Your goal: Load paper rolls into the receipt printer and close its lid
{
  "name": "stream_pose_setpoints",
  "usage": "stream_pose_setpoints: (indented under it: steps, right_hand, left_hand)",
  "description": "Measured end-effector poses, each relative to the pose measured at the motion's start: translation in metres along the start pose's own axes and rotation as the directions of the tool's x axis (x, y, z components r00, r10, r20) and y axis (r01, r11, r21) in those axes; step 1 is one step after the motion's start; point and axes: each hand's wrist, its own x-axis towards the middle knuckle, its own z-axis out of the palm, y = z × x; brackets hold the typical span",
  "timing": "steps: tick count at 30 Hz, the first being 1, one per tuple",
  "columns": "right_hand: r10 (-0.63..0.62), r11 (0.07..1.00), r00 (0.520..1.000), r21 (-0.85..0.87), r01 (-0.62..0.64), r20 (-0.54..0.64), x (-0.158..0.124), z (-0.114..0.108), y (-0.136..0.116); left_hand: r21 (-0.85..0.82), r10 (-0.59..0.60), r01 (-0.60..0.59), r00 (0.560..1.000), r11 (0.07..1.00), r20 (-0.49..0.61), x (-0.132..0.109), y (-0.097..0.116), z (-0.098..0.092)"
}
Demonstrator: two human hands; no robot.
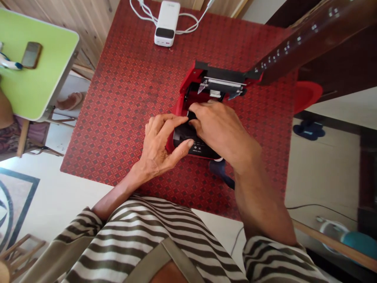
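Observation:
A red-and-black device [194, 148] lies on a red patterned table, with printed symbols on its black front panel. Its hinged top [220, 74] stands raised, showing a light metal bar and small clear tabs. At the device's left side is my left hand [160, 139], its index fingertip on a black part [183, 131] and its thumb apart, over the panel. My right hand [222, 127] reaches over the device from the right, thumb and index finger closed on a small black piece [191, 115]. The right hand's other fingers and much of the device's inside are hidden.
A white power bank [167, 23] with a white cable sits at the table's far edge. Dark blue cloth-like material [220, 173] lies near the device's front. Left stands a green table [55, 51] with a phone [32, 55]; a person is partly visible beside it.

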Motion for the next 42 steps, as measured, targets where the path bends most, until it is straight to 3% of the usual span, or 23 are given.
stream_pose_setpoints:
  steps: [5,18,26,35,39,42]
  right_hand:
    - [0.046,0.983,0.993,-0.179,-0.025,0.112,0.008,-0.01,-0.014]
    - [0.055,0.996,0.995,-0.073,-0.049,0.077,0.004,-0.013,-0.01]
    - [0.048,0.999,0.995,0.022,-0.05,0.092,0.006,-0.02,-0.007]
    - [0.095,0.995,0.966,-0.054,-0.084,0.241,0.01,-0.046,-0.03]
    - [0.08,0.996,0.976,-0.059,-0.07,0.202,0.011,-0.043,-0.028]
    - [0.034,0.999,0.99,-0.015,-0.032,0.137,-0.004,-0.042,-0.019]
  left_hand:
    - [0.128,0.024,-0.031,0.998,0.991,0.061,0.004,0.015,-0.008]
    - [0.247,0.05,-0.095,0.982,0.964,0.184,0.029,0.029,-0.024]
    - [0.253,0.133,-0.166,0.981,0.953,0.14,0.031,0.032,-0.015]
    - [0.261,0.14,-0.167,0.983,0.951,0.119,0.025,0.038,-0.006]
    - [0.252,0.127,-0.149,0.987,0.956,0.1,0.023,0.038,-0.004]
    - [0.258,0.123,-0.144,0.988,0.955,0.096,0.023,0.039,-0.003]
